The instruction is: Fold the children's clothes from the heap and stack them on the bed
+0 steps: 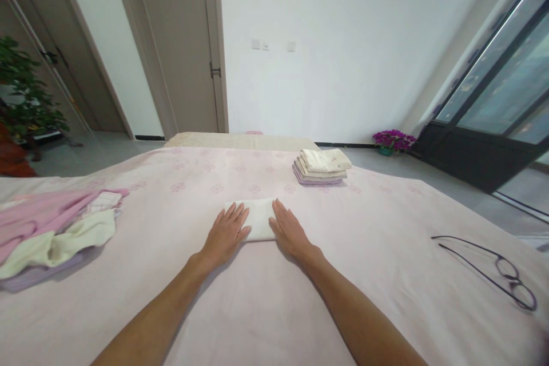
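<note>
A folded white cloth point(259, 221) lies flat on the pink patterned cover point(253, 297), in the middle. My left hand point(226, 233) rests with spread fingers on its left side. On its right edge lies my right hand point(289, 229), palm down, fingers extended. Beyond and to the right sits a neat stack of folded cloths point(322, 167), cream on top and lilac at the bottom. At the far left is a loose pile of pink, cream and lilac cloths point(64, 234).
Eyeglasses point(510, 277) lie with their arms unfolded at the right of the cover. Past its far edge stand a potted purple flower point(392, 141) on the floor, a white wall and a closed door point(180, 40). A green plant point(26, 91) stands at the left.
</note>
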`<state>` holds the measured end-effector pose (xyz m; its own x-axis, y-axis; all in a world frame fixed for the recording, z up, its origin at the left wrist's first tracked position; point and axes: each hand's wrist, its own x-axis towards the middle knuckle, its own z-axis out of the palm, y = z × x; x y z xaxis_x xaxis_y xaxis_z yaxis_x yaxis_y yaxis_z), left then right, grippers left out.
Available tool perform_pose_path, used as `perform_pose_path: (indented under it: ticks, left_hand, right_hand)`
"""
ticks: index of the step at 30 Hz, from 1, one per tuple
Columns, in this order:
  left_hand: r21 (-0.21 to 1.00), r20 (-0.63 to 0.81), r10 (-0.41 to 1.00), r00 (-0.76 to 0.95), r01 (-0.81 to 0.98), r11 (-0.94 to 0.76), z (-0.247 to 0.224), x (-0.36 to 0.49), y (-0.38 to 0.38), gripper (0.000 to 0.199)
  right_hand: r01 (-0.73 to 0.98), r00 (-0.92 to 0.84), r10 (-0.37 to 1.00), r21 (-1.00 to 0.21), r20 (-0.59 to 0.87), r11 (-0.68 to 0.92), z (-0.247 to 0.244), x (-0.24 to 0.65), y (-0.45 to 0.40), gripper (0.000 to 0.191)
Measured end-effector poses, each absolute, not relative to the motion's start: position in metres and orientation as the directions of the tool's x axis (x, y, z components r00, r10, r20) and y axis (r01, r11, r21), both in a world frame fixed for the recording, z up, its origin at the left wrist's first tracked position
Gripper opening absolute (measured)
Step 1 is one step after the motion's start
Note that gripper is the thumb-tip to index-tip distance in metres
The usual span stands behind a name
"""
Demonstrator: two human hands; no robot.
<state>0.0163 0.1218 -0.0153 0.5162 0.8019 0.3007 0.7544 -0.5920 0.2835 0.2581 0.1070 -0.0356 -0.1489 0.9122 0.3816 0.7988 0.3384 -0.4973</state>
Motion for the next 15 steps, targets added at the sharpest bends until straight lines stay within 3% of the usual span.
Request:
perform_pose_path:
  ticks: [4, 8, 10, 15]
  left_hand:
    - [0.470, 0.375, 0.863, 0.338, 0.734, -0.491, -0.020, -0.001, 0.124, 0.052]
    - [0.592, 0.369, 0.925, 0.093, 0.744, -0.311, -0.021, -0.021, 0.123, 0.050]
    - [0.555, 0.348, 0.937, 0.042, 0.796, -0.242, -0.018, -0.027, 0.121, 0.048]
    - [0.310, 0.304, 0.951, 0.054, 0.938, -0.152, -0.006, -0.023, 0.111, 0.048]
  right_hand:
    - [0.672, 0.206, 0.902, -0.725, 0.378, 0.150, -0.038, 0.288, 0.115, 0.050]
    - [0.639, 0.322, 0.861, -0.761, 0.393, 0.108, -0.030, 0.310, 0.110, 0.040]
    - [0.666, 0.321, 0.871, -0.743, 0.373, 0.072, -0.024, 0.311, 0.105, 0.036]
    - [0.796, 0.187, 0.928, -0.604, 0.322, 0.049, -0.005, 0.294, 0.089, 0.031]
